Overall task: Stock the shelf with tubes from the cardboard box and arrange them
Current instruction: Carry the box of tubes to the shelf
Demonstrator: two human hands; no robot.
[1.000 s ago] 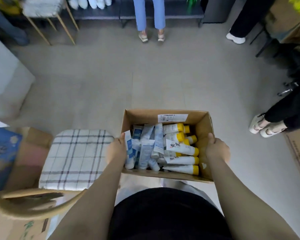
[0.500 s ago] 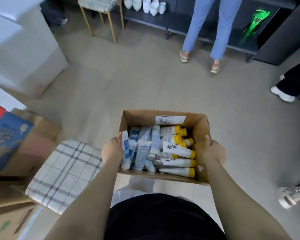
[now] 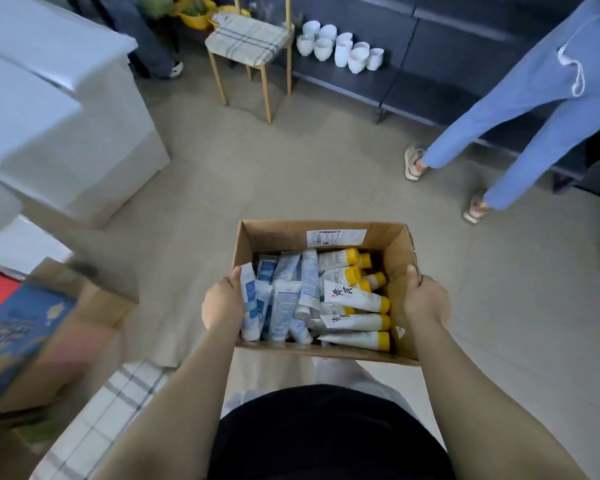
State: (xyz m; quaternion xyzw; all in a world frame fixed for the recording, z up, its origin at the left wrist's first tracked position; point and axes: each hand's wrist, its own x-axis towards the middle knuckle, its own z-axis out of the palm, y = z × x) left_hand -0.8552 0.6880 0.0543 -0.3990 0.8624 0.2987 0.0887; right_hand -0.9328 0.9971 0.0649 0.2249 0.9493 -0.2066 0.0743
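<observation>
Carry step, I think. The shelf w/ white cups is across the floor. I hold the box up in front, tubes piled inside: blue at left wall, yellow caps at right. My left hand grips the left wall, right hand the right wall, thumbs inside. Next: walk over, keep box flat.

Brown cardboard box; blue-white tubes; yellow-capped white tubes.
</observation>
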